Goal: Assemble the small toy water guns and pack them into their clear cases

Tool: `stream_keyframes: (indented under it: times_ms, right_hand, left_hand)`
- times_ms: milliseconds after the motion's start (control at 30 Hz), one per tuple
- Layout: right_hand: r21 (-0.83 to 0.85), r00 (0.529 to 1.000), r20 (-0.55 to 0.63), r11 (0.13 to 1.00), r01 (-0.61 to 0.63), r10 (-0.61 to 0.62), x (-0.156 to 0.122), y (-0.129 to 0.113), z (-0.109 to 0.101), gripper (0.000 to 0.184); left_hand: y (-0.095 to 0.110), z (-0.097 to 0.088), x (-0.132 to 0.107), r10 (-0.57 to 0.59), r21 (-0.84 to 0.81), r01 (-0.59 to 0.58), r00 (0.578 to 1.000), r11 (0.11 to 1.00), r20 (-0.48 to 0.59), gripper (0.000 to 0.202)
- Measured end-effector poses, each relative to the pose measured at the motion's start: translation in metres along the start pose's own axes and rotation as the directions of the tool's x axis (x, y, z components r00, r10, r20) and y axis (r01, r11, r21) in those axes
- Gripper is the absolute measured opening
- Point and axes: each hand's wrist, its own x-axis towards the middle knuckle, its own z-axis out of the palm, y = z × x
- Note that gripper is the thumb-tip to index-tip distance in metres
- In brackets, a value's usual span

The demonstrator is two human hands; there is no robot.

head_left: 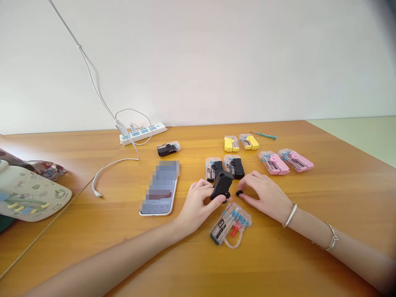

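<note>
My left hand (198,204) grips a small black toy water-gun part (222,185) just above the wooden table (278,255). My right hand (265,194) rests on the table beside it, fingertips pinching a small black round piece (239,193). A clear toy water-gun body (230,223) marked "MINI WATER" with a red trigger and blue bits lies right in front of both hands. Two black-and-clear toy guns (224,167) sit just behind the hands.
A smartphone (161,189) lies left of my hands. Behind are another black toy (168,148), two yellow toys (241,142), two pink toys (286,161), a small screwdriver (263,135), a white power strip (142,133) with cable (107,167). A patterned cap (27,194) sits far left.
</note>
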Motion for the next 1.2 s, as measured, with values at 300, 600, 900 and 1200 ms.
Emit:
stream_keyframes:
  times_ms: [300, 600, 900, 1200]
  right_hand:
    - [0.299, 0.976, -0.204, 0.945, 0.134, -0.074, -0.008, -0.037, -0.008, 0.009]
    - [0.528, 0.976, -0.149, 0.848, -0.057, 0.158, -0.011, -0.047, 0.001, 0.008]
    - [0.549, 0.989, 0.023, 0.825, -0.134, 0.145, -0.013, -0.051, 0.000, 0.003]
    - [0.457, 0.996, -0.042, 0.888, -0.049, 0.076, -0.013, -0.051, -0.002, 0.009]
  left_hand:
    - [-0.001, 0.000, -0.002, 0.050, 0.033, -0.051, 0.998, 0.998, 0.024, 0.033]
    - [0.005, 0.003, -0.007, 0.271, 0.234, -0.271, 0.962, 0.934, 0.032, 0.023]
    - [0.004, 0.007, -0.009, 0.361, 0.336, -0.334, 0.932, 0.881, -0.019, 0.027]
    - [0.005, 0.004, -0.009, 0.337, 0.359, -0.319, 0.941, 0.877, 0.013, 0.029]
